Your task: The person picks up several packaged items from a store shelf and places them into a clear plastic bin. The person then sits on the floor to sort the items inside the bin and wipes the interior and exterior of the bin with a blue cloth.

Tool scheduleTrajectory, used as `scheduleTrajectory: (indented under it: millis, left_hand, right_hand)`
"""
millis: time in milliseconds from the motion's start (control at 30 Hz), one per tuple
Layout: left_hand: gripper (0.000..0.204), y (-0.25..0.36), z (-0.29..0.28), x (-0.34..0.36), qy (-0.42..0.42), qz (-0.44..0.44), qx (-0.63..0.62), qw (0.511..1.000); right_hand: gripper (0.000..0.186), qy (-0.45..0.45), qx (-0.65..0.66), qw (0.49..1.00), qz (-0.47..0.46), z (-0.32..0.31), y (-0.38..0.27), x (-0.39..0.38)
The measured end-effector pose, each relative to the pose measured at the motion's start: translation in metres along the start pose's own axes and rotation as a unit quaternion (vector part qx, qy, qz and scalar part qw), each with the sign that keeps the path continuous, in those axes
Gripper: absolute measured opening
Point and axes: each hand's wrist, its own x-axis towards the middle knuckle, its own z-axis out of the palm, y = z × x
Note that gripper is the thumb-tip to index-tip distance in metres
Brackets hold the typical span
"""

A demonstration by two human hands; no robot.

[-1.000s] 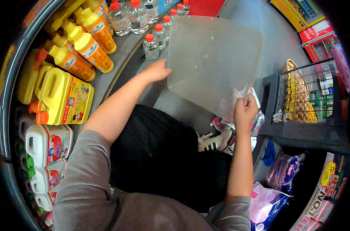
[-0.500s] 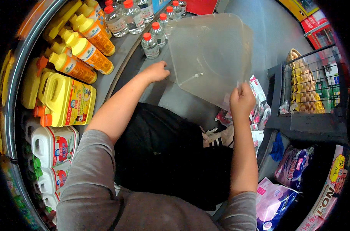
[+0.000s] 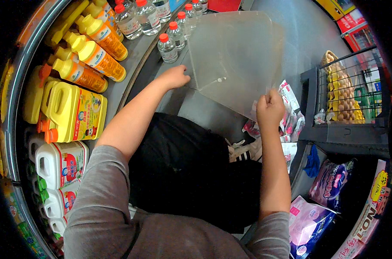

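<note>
A large clear plastic bin (image 3: pixel 235 56), see-through and slightly cloudy, is tilted in front of me. My right hand (image 3: pixel 270 106) is closed on its near right corner, thumb and fingers pinched together. Beside the bin's left edge is my left hand (image 3: pixel 175 77), its fingers curled in; whether it grips the clear edge cannot be made out. Just beyond that hand stands a small clear bottle with a red cap (image 3: pixel 167 48). Pink-and-white plastic packets (image 3: pixel 289 97) lie behind my right hand, partly hidden by it.
On the left shelf stand orange bottles with yellow caps (image 3: pixel 102 60), yellow jugs (image 3: pixel 86 112) and white jugs (image 3: pixel 62 164). A wire rack with egg trays (image 3: pixel 344 97) is at the right. Below it are a blue cloth (image 3: pixel 311 162) and purple-pink packages (image 3: pixel 310 226).
The whole view has shifted up slightly. Both hands and the bin keep nearly the same places relative to each other.
</note>
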Motion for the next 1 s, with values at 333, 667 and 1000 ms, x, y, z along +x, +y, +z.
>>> scheduleTrajectory:
  millis: [333,667,1000]
  left_hand:
    - [0.051,0.0034,-0.0016,-0.0015,-0.026,-0.010,0.006,1.000]
    - [0.048,0.0021,0.0000,-0.0023,-0.049,0.004,0.025,0.998]
    - [0.042,0.0019,0.0025,0.0005,-0.082,0.015,0.041,0.996]
  right_hand:
    - [0.015,-0.012,-0.008,1.000,-0.002,0.0009,-0.0012,-0.0034]
    - [0.017,0.070,0.024,0.997,0.019,-0.0020,0.0042,-0.0017]
    - [0.016,-0.012,-0.031,0.998,0.046,0.0027,-0.0006,-0.0058]
